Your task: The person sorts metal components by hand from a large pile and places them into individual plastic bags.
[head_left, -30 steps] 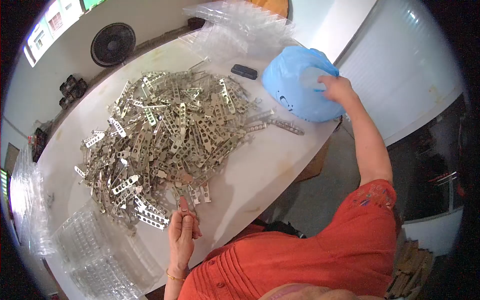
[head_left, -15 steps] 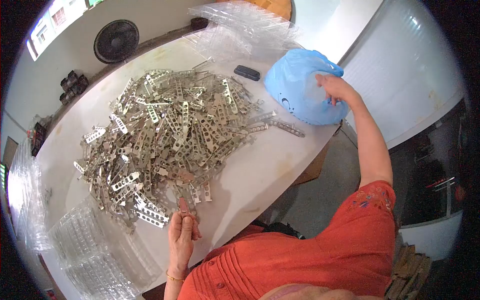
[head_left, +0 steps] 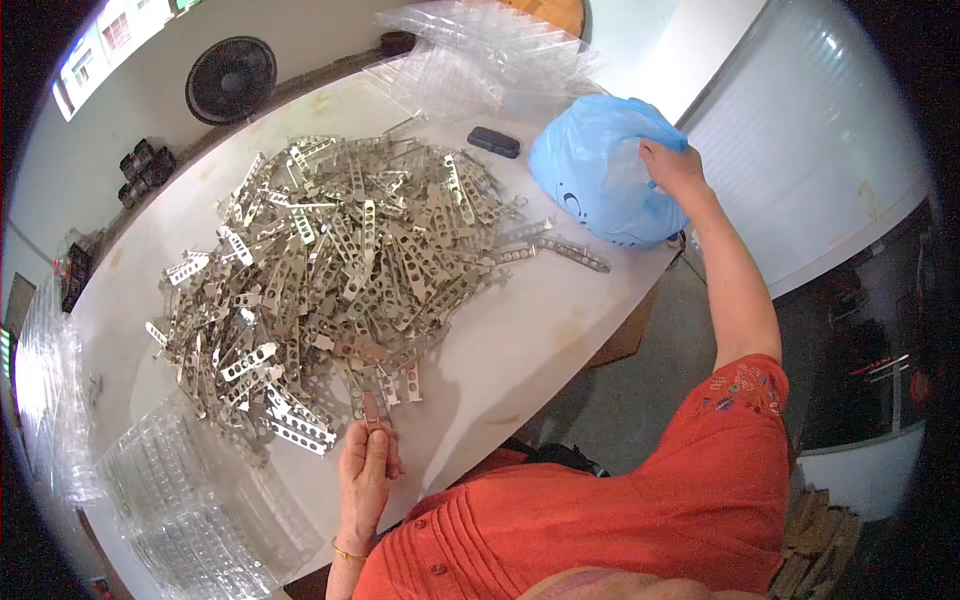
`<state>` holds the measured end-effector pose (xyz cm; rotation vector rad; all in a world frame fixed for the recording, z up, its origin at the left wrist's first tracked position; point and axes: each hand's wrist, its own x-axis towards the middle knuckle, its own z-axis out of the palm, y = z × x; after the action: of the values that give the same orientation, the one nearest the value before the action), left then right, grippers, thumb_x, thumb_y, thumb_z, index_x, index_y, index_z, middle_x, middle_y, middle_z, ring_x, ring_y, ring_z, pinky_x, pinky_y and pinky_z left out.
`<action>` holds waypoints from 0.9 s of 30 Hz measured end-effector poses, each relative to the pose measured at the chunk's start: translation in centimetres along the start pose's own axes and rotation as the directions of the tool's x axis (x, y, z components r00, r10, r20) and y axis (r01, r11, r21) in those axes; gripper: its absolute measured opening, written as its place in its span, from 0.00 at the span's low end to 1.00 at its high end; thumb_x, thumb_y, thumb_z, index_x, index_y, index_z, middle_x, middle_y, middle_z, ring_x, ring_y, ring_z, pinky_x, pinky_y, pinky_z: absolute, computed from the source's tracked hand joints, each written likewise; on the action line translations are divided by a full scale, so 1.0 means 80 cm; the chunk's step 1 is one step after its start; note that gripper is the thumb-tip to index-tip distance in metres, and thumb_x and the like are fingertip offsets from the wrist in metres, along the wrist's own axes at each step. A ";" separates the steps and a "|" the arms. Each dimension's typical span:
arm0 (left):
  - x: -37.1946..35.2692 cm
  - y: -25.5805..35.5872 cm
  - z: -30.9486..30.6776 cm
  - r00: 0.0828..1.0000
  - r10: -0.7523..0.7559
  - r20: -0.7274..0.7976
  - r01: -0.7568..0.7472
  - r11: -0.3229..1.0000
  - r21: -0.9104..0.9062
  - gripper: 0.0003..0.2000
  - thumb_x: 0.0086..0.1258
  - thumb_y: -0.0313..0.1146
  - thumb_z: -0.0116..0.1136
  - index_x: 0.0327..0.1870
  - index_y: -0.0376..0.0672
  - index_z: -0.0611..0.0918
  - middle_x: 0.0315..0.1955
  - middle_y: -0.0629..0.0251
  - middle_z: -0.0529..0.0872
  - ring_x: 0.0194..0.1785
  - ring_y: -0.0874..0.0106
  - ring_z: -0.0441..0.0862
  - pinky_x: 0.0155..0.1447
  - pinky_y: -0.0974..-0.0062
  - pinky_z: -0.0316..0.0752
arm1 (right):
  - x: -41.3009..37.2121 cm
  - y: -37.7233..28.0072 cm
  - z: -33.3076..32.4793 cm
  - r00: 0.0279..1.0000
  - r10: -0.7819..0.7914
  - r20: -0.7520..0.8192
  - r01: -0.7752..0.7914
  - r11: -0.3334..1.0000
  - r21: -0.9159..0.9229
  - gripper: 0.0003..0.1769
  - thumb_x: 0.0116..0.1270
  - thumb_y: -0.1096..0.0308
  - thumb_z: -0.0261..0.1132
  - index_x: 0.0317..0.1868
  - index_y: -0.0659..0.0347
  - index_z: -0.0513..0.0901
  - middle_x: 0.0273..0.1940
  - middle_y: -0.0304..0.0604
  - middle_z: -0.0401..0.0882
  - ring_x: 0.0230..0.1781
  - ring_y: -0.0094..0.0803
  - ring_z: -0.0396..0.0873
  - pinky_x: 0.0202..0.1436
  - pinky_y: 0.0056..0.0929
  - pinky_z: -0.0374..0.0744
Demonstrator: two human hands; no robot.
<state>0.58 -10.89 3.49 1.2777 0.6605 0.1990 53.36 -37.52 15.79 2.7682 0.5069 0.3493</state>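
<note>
A large heap of metal strips with round holes (head_left: 330, 270) lies on the white table (head_left: 540, 340). At the heap's near edge my left hand (head_left: 365, 465) is closed on a small flat piece (head_left: 371, 408), reddish in tone, which sticks up between thumb and fingers. On the far right of the table sits a blue plastic bag (head_left: 600, 170). My right hand (head_left: 674, 168) is at the bag's right side, its fingers bent and closed on the plastic near the top. The bag's contents are hidden.
Beyond the heap lie a black oblong object (head_left: 493, 142) and a pile of clear plastic packaging (head_left: 490, 55). Clear plastic trays (head_left: 190, 510) are stacked at the near left. A black fan (head_left: 231, 81) stands by the wall, and cardboard (head_left: 820, 545) lies at the lower right.
My right hand's fingers, spread over the bag before, have closed on its plastic. The bag's top has changed shape. My left hand has hardly moved.
</note>
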 end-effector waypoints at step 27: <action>-0.006 -0.008 -0.002 1.000 -0.016 0.012 0.017 0.996 -0.082 0.10 0.83 0.37 0.47 0.43 0.41 0.74 0.26 0.73 0.72 0.27 0.81 0.68 0.33 0.81 0.68 | -0.053 -0.017 -0.052 0.826 0.089 -0.557 0.224 0.855 0.468 0.09 0.74 0.65 0.57 0.45 0.61 0.77 0.35 0.53 0.84 0.37 0.49 0.85 0.43 0.46 0.81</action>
<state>0.00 -11.17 3.01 1.1931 0.6471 0.2034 47.87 -36.91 18.43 3.1120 0.9669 1.2025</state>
